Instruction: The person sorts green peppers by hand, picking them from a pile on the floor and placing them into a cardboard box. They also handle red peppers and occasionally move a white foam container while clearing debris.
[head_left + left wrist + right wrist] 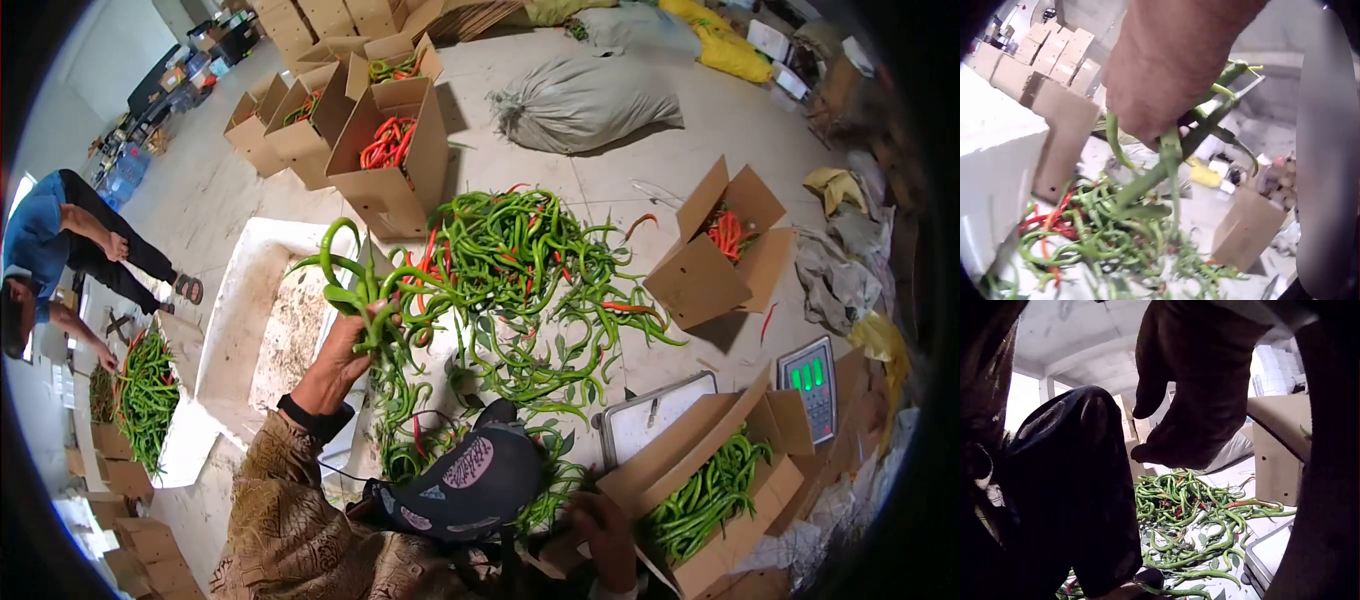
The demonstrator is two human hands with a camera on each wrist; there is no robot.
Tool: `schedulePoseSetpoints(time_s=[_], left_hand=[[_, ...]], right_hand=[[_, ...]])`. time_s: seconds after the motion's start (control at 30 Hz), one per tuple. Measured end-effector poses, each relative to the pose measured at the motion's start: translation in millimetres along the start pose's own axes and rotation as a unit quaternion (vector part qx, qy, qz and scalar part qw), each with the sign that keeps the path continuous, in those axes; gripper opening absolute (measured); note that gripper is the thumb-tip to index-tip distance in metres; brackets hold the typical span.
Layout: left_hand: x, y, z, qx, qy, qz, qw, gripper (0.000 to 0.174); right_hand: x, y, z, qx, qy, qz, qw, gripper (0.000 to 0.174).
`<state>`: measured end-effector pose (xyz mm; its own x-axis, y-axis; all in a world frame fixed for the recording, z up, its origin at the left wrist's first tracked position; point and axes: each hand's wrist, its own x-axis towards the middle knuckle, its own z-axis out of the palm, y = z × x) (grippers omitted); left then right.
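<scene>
My left hand (343, 352) grips a bunch of long green chili peppers (347, 297), raised beside the white foam box. In the left wrist view, pepper ends stick out on both sides of the fist (1154, 94). My right hand (605, 535) hangs low beside the cardboard box of green chilies (700, 505). The right wrist view shows that hand (1200, 394) in shadow, its fingers loosely bent with nothing between them. In front of me a heap of mostly green chilies (515, 250), with some red ones and leaves, spreads over the floor.
The foam box (222, 345) stands at left, with dirt inside. Boxes with red chilies (388, 190) stand behind the heap, another box (700, 270) to its right. A scale platform (655, 405) and lit display (808, 385) are at right. A person (75, 225) bends over chilies at far left.
</scene>
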<state>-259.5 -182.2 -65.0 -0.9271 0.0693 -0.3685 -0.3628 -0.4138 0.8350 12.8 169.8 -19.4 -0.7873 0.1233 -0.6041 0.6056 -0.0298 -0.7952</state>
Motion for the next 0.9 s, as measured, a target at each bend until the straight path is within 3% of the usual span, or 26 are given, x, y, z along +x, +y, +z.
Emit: schedulePoseSetpoints(time_s=[0.07,0.17,0.2,0.27,0.33,0.4,0.43,0.47,0.53,0.57,0.6,0.7,0.77,0.83,0.9], left_hand=[[-18,18,31,-0.11,-0.105,-0.045,0.987,0.037],[-44,33,73,-0.168,-0.213,-0.074,0.96,0.04],[-53,33,83,-0.199,-0.255,-0.096,0.941,0.04],[-76,33,102,-0.161,-0.264,-0.089,0.947,0.038],[-100,27,120,-0.153,-0.342,-0.137,0.917,0.039],[-130,11,136,-0.125,-0.326,-0.233,0.908,0.039],[-142,-4,143,-0.083,-0.319,-0.242,0.913,0.039],[-152,-17,153,-0.04,-0.313,-0.253,0.915,0.04],[-171,-35,165,-0.028,-0.408,-0.217,0.886,0.043],[-182,-43,168,0.001,-0.411,-0.229,0.883,0.042],[-193,-50,170,0.031,-0.411,-0.24,0.879,0.041],[-204,-93,163,0.091,-0.373,-0.223,0.896,0.038],[-204,-108,153,0.181,-0.338,-0.198,0.902,0.042],[-209,-109,153,0.164,-0.335,-0.233,0.898,0.042],[-216,-114,153,0.145,-0.328,-0.234,0.904,0.042]], right_hand=[[-6,-7,5,-0.004,0.014,0.018,1.0,0.024],[-7,1,13,0.091,0.001,-0.104,0.99,0.033],[-12,-3,16,0.093,0.014,-0.104,0.99,0.033],[-19,-12,23,0.007,0.017,-0.192,0.981,0.04],[-26,-19,30,0.034,0.031,-0.212,0.976,0.046],[-32,-23,37,-0.025,0.058,-0.293,0.954,0.05],[-35,-23,43,0.151,0.036,-0.242,0.958,0.048],[-35,-20,43,0.153,0.043,-0.242,0.957,0.048],[-40,-13,39,0.033,0.065,-0.274,0.959,0.044],[-38,-17,45,0.244,0.031,-0.251,0.936,0.038],[-54,-27,44,0.268,0.017,-0.193,0.944,0.035],[-43,13,43,0.294,0.057,-0.161,0.94,0.032],[-44,24,41,0.392,0.061,-0.163,0.903,0.033],[-49,31,35,0.489,0.049,-0.161,0.856,0.036],[-56,32,33,0.472,0.009,-0.15,0.869,0.036]])
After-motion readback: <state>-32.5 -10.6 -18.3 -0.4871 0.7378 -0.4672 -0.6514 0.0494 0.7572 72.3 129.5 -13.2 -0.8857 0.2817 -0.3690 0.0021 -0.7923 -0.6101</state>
